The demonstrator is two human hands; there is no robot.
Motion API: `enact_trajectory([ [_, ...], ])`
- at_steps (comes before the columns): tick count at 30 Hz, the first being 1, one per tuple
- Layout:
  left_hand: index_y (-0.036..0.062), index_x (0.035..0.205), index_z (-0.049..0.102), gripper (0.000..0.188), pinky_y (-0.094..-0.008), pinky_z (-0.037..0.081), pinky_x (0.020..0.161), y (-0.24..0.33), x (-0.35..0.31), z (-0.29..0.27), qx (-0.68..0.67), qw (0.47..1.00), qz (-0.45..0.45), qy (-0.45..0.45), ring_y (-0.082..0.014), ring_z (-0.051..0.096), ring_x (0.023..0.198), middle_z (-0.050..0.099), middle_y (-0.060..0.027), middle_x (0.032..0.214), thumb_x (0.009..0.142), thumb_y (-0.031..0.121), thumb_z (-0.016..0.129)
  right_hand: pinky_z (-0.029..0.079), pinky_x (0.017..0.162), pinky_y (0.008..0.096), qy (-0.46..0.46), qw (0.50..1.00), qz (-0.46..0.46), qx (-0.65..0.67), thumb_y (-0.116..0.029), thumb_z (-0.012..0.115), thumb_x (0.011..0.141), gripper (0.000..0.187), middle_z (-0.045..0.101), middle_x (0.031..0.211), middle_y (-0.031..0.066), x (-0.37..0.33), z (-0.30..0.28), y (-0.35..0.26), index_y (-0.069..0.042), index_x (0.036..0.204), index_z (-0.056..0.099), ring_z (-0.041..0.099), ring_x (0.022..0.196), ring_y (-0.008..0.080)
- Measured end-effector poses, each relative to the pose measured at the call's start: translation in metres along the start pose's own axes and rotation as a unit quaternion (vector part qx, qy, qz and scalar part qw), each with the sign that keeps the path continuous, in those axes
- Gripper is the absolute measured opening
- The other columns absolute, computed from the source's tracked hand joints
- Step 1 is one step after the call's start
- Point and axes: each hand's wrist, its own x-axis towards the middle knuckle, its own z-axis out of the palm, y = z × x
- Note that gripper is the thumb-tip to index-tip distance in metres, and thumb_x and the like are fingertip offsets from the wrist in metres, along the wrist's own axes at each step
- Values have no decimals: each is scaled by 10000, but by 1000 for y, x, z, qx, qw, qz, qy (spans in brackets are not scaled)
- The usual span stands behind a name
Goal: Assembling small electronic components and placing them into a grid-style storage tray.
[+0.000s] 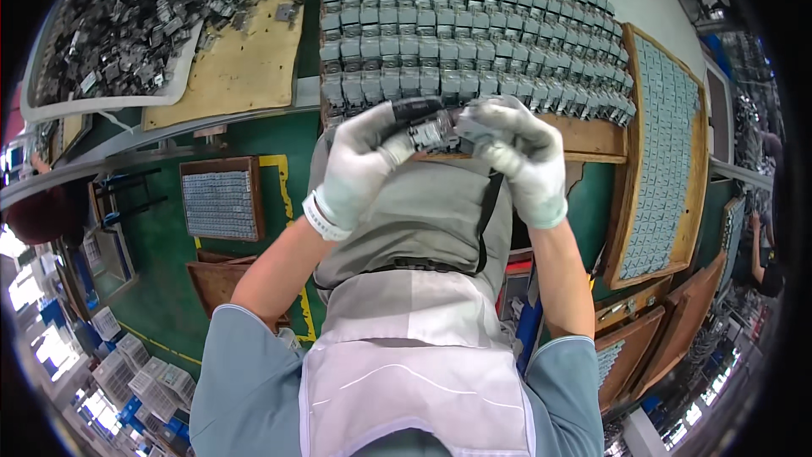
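Observation:
Both hands wear white gloves and meet in front of my lap, at the near edge of a tray of grey parts. My left hand [359, 165] is closed in a pinch on a small part with metal and dark pieces [433, 132]; something black covers its index finger. Close beside it, my right hand [529, 156] pinches a light grey plastic piece [475, 129]. The two parts are so near each other that I cannot tell whether they touch. Behind them, the wooden tray [592, 137] holds many rows of grey block-like parts [457, 55].
A white-rimmed bin [179, 89] heaped with dark metal parts stands far left, beside a yellowish board [254, 59]. A wooden tray of grey parts [664, 161] lies at the right. Another filled tray [218, 203] sits lower left, over the green floor [156, 258].

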Motion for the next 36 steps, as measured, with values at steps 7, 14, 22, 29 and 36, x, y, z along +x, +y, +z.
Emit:
enact_trajectory([
  [7,-58,1252,581,340,-281,492,951,-27,-13,15,127,990,55,27,-150,613,1067,644,-101,1185,924,-113,506,499,757,231,55,969,26,-240,59,754,728,358,605,1089,87,-13,5,-12,15,1081,709,586,880,111],
  [14,-4,1129,662,311,-263,502,662,-21,-6,21,280,944,170,40,-130,648,712,697,-96,851,842,-79,570,472,688,219,41,955,44,-290,38,775,712,309,611,936,44,-18,-5,-11,25,1015,719,547,768,76],
  [22,1,955,645,182,-352,491,604,-8,1,8,398,906,132,-66,-343,621,655,617,-172,739,777,-33,632,495,700,234,16,940,61,-335,-102,827,737,358,620,961,57,-31,-4,-1,37,1025,667,591,814,117],
  [29,-3,896,628,130,-365,475,565,-9,2,16,431,869,217,-107,-348,605,638,600,-161,745,776,-50,608,491,817,259,-15,967,161,-197,-268,865,723,638,586,1088,45,-41,-27,12,14,1180,521,566,941,103],
  [36,-6,916,616,126,-391,479,563,-28,-3,32,421,876,235,-13,-345,610,632,592,-168,752,794,-26,591,504,759,242,20,976,146,-163,-225,868,720,687,580,1087,62,-43,-25,10,15,1233,479,572,880,102],
])
